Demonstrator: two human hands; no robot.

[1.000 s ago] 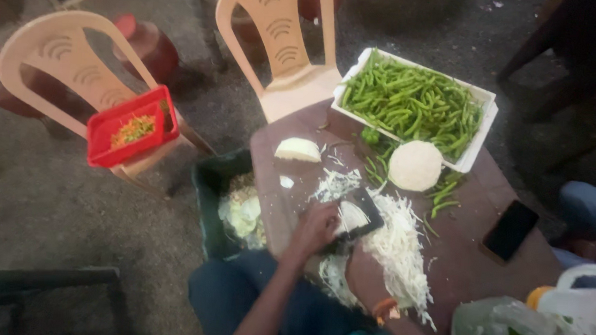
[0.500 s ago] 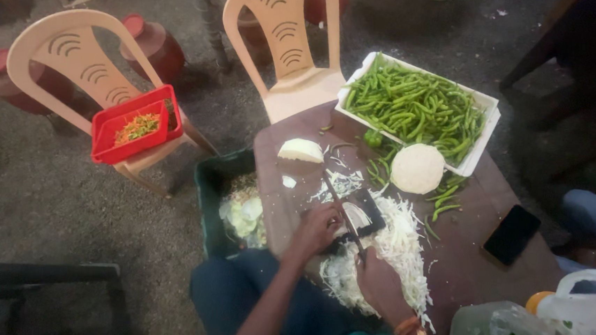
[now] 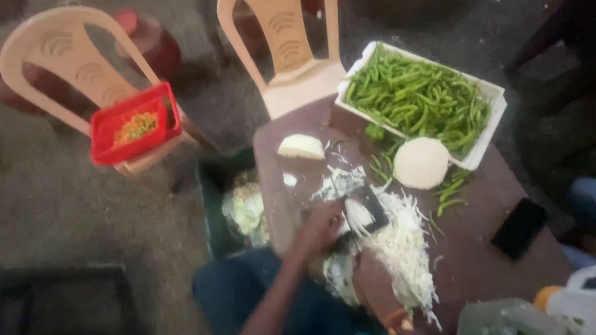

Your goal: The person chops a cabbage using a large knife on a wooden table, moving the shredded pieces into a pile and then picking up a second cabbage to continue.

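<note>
Hands over shredded cabbage (blurred), left hand seemingly pressing, right grip unclear

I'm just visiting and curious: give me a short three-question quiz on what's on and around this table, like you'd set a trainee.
1. True or false: the white tray holds long green vegetables.
2. What lies on the table under the left hand and the right hand: (a) shredded white cabbage, (b) sliced bread, (c) rice?
3. Which seat bears the red basket: the chair at the far left or the chair touching the table?

Key
1. True.
2. (a); a dark blade is there too, though blur hides which hand grips it.
3. The chair at the far left.
</note>
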